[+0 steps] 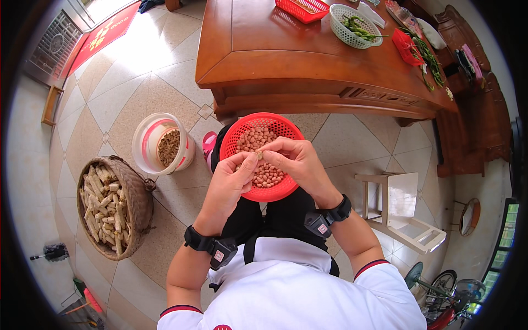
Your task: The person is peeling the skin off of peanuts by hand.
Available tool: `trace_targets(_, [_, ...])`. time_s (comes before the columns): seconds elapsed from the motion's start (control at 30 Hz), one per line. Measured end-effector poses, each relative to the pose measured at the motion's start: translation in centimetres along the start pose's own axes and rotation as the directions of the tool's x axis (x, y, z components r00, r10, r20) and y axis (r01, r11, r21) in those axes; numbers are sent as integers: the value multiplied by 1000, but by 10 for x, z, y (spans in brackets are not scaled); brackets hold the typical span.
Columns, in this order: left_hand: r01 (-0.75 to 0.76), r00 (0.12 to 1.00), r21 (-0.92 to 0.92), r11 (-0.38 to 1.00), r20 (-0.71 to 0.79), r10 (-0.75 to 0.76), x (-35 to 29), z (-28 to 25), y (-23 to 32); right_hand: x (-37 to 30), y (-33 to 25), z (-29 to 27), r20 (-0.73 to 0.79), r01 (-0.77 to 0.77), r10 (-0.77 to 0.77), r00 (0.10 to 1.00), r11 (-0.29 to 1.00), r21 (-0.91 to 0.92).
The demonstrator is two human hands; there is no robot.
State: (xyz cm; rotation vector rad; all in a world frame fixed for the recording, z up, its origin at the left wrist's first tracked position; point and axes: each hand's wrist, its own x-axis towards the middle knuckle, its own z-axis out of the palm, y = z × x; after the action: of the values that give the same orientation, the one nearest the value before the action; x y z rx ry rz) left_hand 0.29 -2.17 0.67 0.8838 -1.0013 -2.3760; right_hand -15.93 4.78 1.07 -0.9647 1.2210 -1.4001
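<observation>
My left hand [231, 175] and my right hand [300, 164] meet above a red plastic basket [281, 193] on my lap. Thumb and forefinger of each hand are pinched on a small pale tan peanut shell [259, 155], largely covered by the fingertips. Whether a kernel sits inside it, I cannot tell. Below lie many pinkish-brown shelled peanuts [268, 176], spread over the basket's bottom. To the left, on the floor, stands a white bucket [144, 144] with a heap of brown peanut shells [168, 147] in it.
Left of the bucket is a woven basket [144, 220] full of corn cobs [104, 206]. A wooden table [258, 66] spans the far side, bearing a white colander [349, 36] of green peppers and red baskets. A small white chair [400, 206] stands right, a bicycle [445, 289] behind it.
</observation>
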Motion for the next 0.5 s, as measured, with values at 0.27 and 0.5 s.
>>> trace_targets(0.27, [23,999,-52,998,38,-21,1,-6,-3,1,-4,0,5,21,-21,1000,997,-71])
trace_targets(0.5, [11,1000,-14,1000,-18,-11,1,-2,-1,0,-5,0,-2,44,-45,999,993,-110])
